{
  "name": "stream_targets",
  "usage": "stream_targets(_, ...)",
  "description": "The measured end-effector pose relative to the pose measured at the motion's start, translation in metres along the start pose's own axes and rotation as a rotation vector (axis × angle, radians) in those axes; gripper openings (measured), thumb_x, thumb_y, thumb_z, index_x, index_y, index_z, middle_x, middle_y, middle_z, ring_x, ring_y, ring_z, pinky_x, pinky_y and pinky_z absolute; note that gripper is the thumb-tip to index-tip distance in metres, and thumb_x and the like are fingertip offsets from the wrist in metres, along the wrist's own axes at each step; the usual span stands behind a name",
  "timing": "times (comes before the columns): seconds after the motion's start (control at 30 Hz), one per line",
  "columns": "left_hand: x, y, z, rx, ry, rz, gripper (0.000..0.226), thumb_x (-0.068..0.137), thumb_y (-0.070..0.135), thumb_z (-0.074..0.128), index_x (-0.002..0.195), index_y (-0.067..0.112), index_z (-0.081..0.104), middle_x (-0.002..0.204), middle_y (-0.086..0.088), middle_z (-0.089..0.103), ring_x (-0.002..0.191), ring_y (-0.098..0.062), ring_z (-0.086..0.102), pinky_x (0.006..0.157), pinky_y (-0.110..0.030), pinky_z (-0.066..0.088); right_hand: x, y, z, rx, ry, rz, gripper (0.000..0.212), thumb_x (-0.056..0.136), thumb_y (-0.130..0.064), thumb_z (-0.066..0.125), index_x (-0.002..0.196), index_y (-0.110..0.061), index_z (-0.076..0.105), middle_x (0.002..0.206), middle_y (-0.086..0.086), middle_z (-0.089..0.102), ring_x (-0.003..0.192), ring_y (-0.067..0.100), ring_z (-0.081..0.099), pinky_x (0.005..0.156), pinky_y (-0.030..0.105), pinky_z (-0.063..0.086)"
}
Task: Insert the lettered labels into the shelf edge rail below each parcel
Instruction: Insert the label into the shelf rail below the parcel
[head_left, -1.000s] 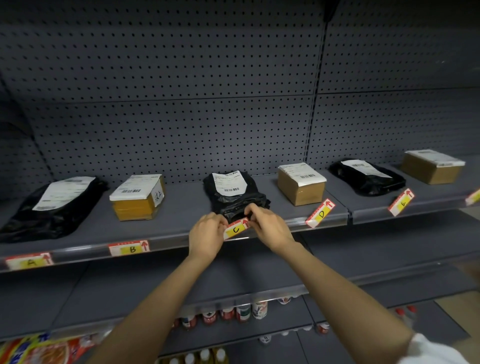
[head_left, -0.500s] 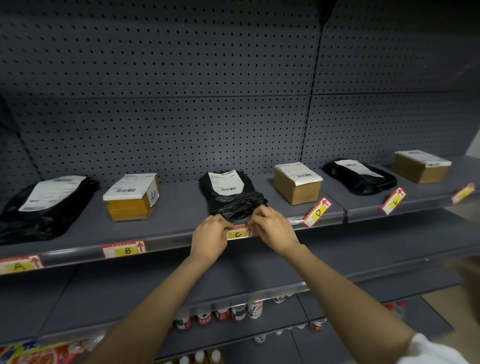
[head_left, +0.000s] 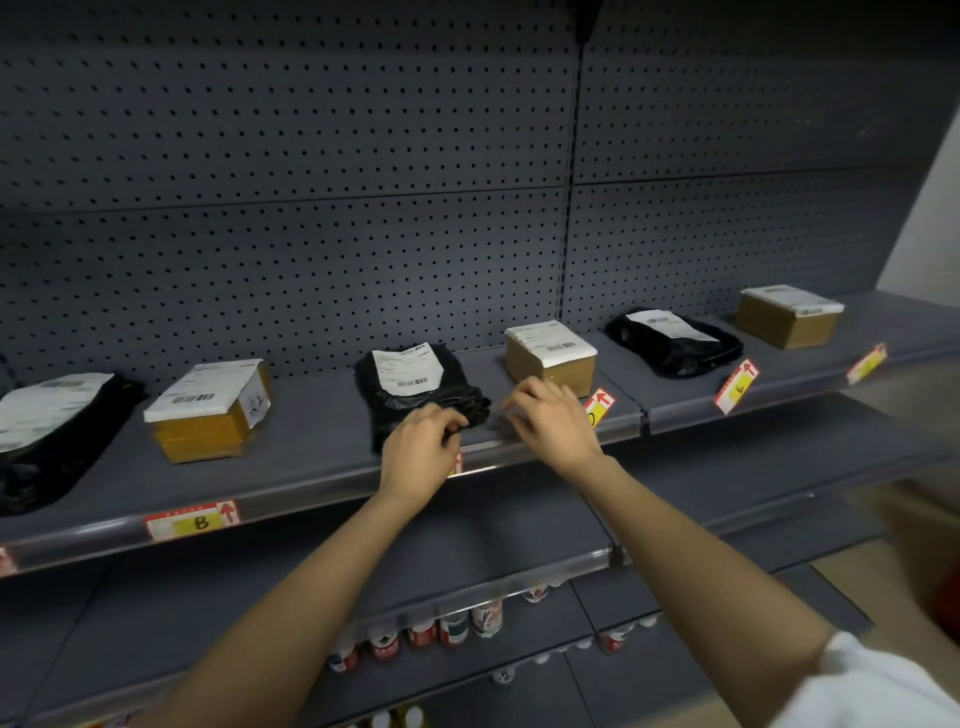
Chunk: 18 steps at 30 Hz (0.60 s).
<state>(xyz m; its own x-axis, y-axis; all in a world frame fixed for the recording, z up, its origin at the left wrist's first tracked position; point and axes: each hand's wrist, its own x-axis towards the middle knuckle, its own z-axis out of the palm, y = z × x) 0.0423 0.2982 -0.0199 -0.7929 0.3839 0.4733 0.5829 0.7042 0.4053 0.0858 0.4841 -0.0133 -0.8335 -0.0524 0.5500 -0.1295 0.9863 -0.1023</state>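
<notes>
Several parcels stand in a row on the grey shelf, with a clear edge rail (head_left: 322, 493) along its front. My left hand (head_left: 421, 449) hovers with curled fingers at the rail below the black bag parcel (head_left: 415, 387) and covers most of the C label (head_left: 457, 463). Only that label's red right end shows in the rail. My right hand (head_left: 550, 423), fingers spread and holding nothing, is in front of the brown box (head_left: 550, 358) and overlaps the tilted D label (head_left: 598, 408). The B label (head_left: 192, 519) sits flat in the rail. The E label (head_left: 735, 387) and the last label (head_left: 866, 364) lean askew.
A black bag (head_left: 47, 436) and a yellow-taped box (head_left: 210, 410) lie at the left; another black bag (head_left: 675, 340) and a brown box (head_left: 789, 317) lie at the right. Perforated back panels rise behind. Bottles (head_left: 452, 629) stand on a lower shelf.
The C label went from tilted between both hands to flat in the rail. My right hand has let go and moved right to the D label. My left hand stays over C.
</notes>
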Motion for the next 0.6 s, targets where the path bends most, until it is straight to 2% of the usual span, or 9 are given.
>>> stream_targets(0.23,0.018,0.069,0.057,-0.021,-0.084,0.006,0.029,0.084,0.024,0.062,0.113,0.025,0.063,0.112,-0.002,0.064,0.11,-0.021,0.057,0.087,-0.034,0.047,-0.012,0.073,-0.032,-0.053,-0.038,0.092,0.016,0.087,-0.02,0.058,0.097,-0.009,0.065,0.106,0.013,0.061,0.102,0.034,0.055,0.083,0.04,0.04)
stream_targets(0.47,0.033,0.12,0.099,0.007,-0.058,-0.08,0.027,0.083,0.023,0.063,0.11,0.022,0.064,0.11,-0.004,0.064,0.106,-0.024,0.058,0.082,-0.036,0.048,-0.014,0.124,-0.042,0.045,-0.19,-0.007,0.021,0.09,-0.02,0.055,0.106,-0.009,0.063,0.11,0.011,0.058,0.104,0.029,0.052,0.086,0.041,0.046)
stream_targets(0.6,0.036,0.138,0.115,0.011,-0.005,-0.149,0.023,0.082,0.021,0.065,0.105,0.02,0.066,0.106,-0.005,0.063,0.102,-0.025,0.057,0.078,-0.036,0.048,-0.01,0.14,-0.044,0.11,-0.229,-0.049,0.023,0.089,-0.014,0.053,0.111,-0.009,0.06,0.108,0.013,0.059,0.105,0.031,0.055,0.08,0.037,0.046)
